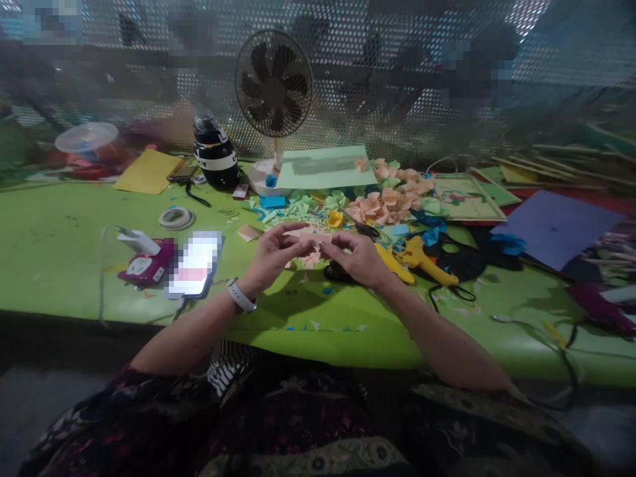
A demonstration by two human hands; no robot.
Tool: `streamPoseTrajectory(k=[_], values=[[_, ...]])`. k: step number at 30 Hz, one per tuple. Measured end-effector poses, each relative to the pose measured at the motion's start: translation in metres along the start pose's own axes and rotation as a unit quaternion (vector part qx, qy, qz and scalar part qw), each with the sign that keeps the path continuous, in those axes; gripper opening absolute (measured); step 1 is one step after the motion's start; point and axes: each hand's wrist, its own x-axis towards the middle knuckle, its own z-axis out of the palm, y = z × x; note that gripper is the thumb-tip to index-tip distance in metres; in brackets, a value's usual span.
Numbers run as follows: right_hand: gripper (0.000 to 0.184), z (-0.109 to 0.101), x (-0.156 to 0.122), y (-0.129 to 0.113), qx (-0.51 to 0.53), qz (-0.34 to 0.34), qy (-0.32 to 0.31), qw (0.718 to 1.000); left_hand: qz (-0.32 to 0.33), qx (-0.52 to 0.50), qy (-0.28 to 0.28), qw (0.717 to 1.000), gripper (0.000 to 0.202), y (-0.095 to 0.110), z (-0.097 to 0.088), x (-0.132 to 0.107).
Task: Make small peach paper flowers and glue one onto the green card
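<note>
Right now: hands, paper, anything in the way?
Left hand, right hand: both on small peach paper. Peach scraps close by on table; yellow tool beyond right hand. Neither seems blocking.

A perforated screen [342, 79] — dimly lit — backs the green table [64, 245].

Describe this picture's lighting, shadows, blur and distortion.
Head view: dim overall, outer edges smeared; phone bright but pixelated; fan fairly crisp; near edge of green table seems bowed; soft shadow beneath left hand and right hand.
</note>
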Motion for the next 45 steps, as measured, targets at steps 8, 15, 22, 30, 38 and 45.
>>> streamPoseTrajectory(k=[8,15,22,30,38,45], values=[[0.032,-0.013,0.003,-0.003,0.030,0.032,0.005,0.999,0.000,0.000,0.022,1.000,0.056,0.001,-0.004,0.002],[0.034,-0.005,0.002,0.001,-0.030,-0.010,0.001,0.999,-0.009,0.027,-0.032,0.999,0.056,0.002,-0.001,-0.002],[0.028,-0.002,-0.001,0.000,-0.074,-0.021,-0.013,0.997,-0.023,0.055,-0.053,0.997,0.060,0.000,-0.003,-0.002],[0.032,-0.008,0.002,0.007,-0.062,0.014,0.012,0.998,-0.010,0.085,-0.058,0.995,0.061,0.005,-0.013,0.007],[0.038,-0.008,0.002,-0.003,0.057,0.063,0.070,0.994,-0.033,0.030,-0.024,0.999,0.055,0.007,-0.013,0.008],[0.030,0.005,-0.007,-0.011,0.070,0.055,0.015,0.996,-0.064,0.021,-0.035,0.997,0.030,0.005,-0.004,0.001]])
